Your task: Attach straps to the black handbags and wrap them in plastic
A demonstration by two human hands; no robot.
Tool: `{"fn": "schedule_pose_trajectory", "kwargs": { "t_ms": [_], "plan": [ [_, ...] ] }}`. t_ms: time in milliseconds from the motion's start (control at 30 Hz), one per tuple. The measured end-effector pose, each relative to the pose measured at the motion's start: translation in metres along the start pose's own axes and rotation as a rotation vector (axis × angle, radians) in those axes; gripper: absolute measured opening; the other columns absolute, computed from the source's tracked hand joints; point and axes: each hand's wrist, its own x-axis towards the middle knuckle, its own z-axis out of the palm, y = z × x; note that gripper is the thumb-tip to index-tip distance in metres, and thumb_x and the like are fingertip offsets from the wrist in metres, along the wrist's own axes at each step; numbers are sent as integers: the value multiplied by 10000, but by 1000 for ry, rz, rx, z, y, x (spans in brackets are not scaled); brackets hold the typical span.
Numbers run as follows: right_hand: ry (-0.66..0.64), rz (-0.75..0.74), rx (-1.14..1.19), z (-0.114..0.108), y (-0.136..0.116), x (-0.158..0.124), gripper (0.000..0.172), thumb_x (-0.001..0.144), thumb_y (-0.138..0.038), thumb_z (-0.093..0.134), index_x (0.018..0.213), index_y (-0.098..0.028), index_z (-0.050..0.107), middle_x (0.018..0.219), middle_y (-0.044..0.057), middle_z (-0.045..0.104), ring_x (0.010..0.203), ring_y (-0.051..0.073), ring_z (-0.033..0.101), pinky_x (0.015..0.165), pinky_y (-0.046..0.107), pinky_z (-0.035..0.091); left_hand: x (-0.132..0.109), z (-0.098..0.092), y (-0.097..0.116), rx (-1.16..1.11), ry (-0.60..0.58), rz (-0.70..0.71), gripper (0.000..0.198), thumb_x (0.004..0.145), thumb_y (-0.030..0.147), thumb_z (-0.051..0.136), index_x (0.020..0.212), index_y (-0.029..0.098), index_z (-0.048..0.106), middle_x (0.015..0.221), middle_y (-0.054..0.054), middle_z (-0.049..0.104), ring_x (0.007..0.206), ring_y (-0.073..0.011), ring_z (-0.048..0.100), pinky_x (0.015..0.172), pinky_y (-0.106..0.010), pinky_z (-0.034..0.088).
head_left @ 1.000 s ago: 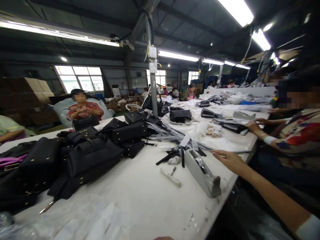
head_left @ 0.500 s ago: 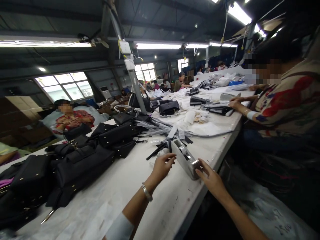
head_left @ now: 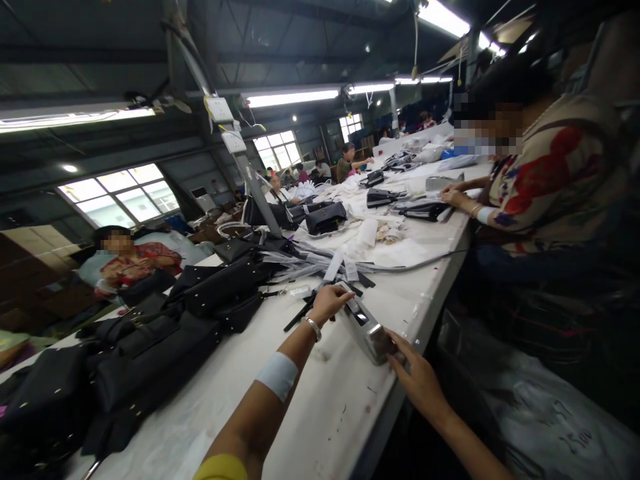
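A grey tape dispenser (head_left: 369, 328) lies lengthwise on the white table, close to the edge at my right. My left hand (head_left: 330, 302) is at its far end, the fingers bent over the top there. At the near end, by the metal cutter, my right hand (head_left: 419, 373) has its thumb and fingers against the body. A bracelet circles my left wrist, and a pale band (head_left: 278, 375) wraps the forearm. Just past the dispenser lie grey and black straps (head_left: 305, 261). What sits under my left fingers is hidden.
Black bags (head_left: 155, 363) are heaped along the table's left side. A metal post (head_left: 257, 193) rises behind them. Across to the right a co-worker (head_left: 540, 173) sits at the table edge. A plastic sack (head_left: 555, 413) lies below on the right.
My left hand has moved forward from beside the dispenser onto its far end. My right hand stays at the near end. The whole view has shifted slightly.
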Motion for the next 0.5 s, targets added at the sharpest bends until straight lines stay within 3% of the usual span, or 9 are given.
{"fn": "schedule_pose_trajectory", "kwargs": {
  "t_ms": [200, 367, 500],
  "plan": [
    [-15, -28, -26, -2, 3, -2, 456, 930, -312, 487, 1353, -175, 586, 1395, 117, 618, 1317, 260, 555, 1144, 472, 406, 7, 1, -5, -17, 58, -22, 249, 952, 357, 609, 1090, 156, 657, 1126, -78, 680, 1001, -214, 661, 890, -433, 551],
    [-14, -42, -63, -1, 5, -2, 460, 940, -318, 466, 1361, -170, 577, 1401, 118, 613, 1312, 252, 560, 1142, 460, 410, 3, -1, -3, -137, 71, -34, 298, 973, 408, 569, 1023, 130, 659, 926, -38, 700, 770, -161, 680, 721, -344, 581],
    [-34, -32, -85, -5, 0, -2, 500, 948, -373, 447, 1377, -142, 559, 1430, 142, 581, 1338, 275, 532, 1153, 475, 386, -29, -13, -6, -257, 57, 0, 304, 987, 371, 531, 1122, 138, 672, 855, -43, 723, 666, -130, 679, 579, -247, 547]
  ]
}}
